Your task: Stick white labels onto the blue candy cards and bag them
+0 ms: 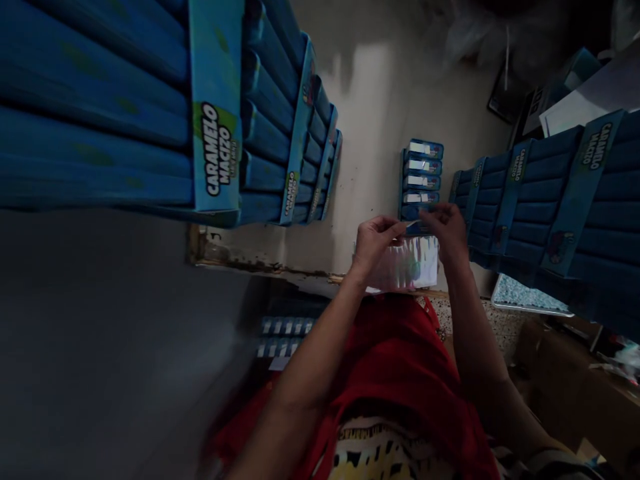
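Note:
My left hand (377, 240) is closed, thumb and finger pinching a small white strip (413, 223) that looks like a label. Facing it, my right hand (447, 230) is also closed, its fingertips at the strip's other end. Below both hands, at the table's front edge, lies a shiny sheet (420, 263) with a rainbow sheen and strip-like bands. Just beyond my hands stands a small blue tray (401, 175) with a row of blue packs (425, 165), several bearing white strips. The pack nearest my fingers is partly hidden.
Tall stacks of blue boxes (217, 133) marked "Caramelo Macizo" stand at left, with more blue boxes (580, 193) at right. A tray of pale blue pieces (530, 295) sits under the right stack. Lower left are more labelled blue packs (285, 327). The table edge (280, 268) is worn.

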Demonstrator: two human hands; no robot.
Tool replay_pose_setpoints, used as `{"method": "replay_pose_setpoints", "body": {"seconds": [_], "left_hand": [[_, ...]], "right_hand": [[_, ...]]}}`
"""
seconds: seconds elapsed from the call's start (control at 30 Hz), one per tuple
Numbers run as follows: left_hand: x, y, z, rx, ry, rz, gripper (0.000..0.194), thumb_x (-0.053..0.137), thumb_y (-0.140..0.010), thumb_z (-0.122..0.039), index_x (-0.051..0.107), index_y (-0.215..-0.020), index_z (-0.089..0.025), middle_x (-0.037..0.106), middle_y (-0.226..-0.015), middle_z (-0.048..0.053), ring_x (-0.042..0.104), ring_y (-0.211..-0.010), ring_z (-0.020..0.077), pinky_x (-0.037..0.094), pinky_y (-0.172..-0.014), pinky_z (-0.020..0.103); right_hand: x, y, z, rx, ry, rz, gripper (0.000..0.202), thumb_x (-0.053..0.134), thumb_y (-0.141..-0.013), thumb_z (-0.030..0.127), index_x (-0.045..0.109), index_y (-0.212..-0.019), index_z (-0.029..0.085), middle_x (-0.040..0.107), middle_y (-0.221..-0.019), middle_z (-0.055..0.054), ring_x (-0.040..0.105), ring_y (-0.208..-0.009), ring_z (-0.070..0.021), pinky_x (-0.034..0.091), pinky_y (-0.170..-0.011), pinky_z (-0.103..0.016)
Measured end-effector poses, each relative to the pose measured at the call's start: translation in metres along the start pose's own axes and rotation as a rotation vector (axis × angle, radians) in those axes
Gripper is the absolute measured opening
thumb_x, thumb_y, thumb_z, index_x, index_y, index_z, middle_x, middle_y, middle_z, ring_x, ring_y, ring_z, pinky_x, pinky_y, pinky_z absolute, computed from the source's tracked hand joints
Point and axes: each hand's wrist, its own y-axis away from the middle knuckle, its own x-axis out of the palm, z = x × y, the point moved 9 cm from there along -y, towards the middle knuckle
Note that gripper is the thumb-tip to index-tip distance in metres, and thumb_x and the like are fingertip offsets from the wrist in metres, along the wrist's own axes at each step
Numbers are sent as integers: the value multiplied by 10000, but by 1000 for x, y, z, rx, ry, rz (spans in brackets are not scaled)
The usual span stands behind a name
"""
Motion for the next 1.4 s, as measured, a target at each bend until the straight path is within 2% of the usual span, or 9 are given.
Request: {"method": "replay_pose_setpoints", "body": {"seconds": [0.2,0.5,0.7,0.83,0.93,1.07,1.17,1.27,1.4], "left_hand": [[-12,-21,-7,-11,-176,-110,267,864,-666,-357,699,-723,-155,637,-580,-18,584,-527,116,481,-550,243],[-16,-43,-7,-4,-314,-145,160,806,-711,-273,690,-694,-165,614,-540,-33,562,-485,111,441,-517,238],[-10,-58,27,-112,-147,-39,265,876,-690,-331,683,-722,-152,646,-612,-6,578,-526,102,463,-561,238],[-13,-72,48,-175,-114,-91,315,905,-694,-323,645,-776,-165,616,-612,-27,550,-517,100,440,-561,246],[-39,-74,30,-13,-379,-213,264,868,-725,-221,677,-904,-182,666,-684,-21,600,-582,135,470,-618,275],[-72,-48,5,284,-921,-153,87,769,-856,-274,730,-885,-201,773,-938,67,697,-902,219,510,-846,337],[-89,-26,23,296,-1191,8,180,828,-790,-278,753,-935,-201,778,-1014,100,688,-1002,273,496,-912,371],[-100,-17,43,232,-1289,45,157,845,-746,-266,767,-867,-204,779,-958,106,681,-996,297,486,-892,378],[-103,-20,50,180,-1095,34,199,690,-872,-358,795,-883,-189,782,-911,91,680,-880,246,483,-794,334]], "right_hand": [[-16,-1,-1,-71,110,-131,384,827,-705,426,610,-941,213,735,-789,14,728,-787,-208,545,-759,-323],[-7,-12,-1,-69,285,-176,353,775,-733,301,540,-991,251,718,-753,60,713,-756,-200,512,-753,-314],[-17,-21,-3,-120,413,-250,469,835,-643,302,478,-947,269,634,-809,66,647,-792,-189,510,-785,-339],[-19,-45,-33,4,229,-169,545,884,-599,371,440,-898,269,564,-781,71,616,-779,-180,498,-719,-316],[-16,-53,-55,162,11,-83,546,877,-622,382,444,-932,265,549,-753,87,609,-715,-157,490,-682,-292],[-37,-15,-44,-7,53,-192,423,773,-788,437,498,-1052,255,557,-771,70,592,-715,-157,485,-692,-296],[-46,47,-43,-202,244,-307,337,680,-908,485,547,-1094,238,570,-797,41,576,-715,-164,498,-703,-314],[-11,90,-67,-282,413,-116,227,585,-983,428,643,-1033,214,650,-866,-25,616,-761,-189,537,-724,-343],[57,105,-81,-470,667,174,354,471,-1048,314,689,-1307,209,682,-1299,-140,616,-1227,-277,517,-1073,-461]]}}
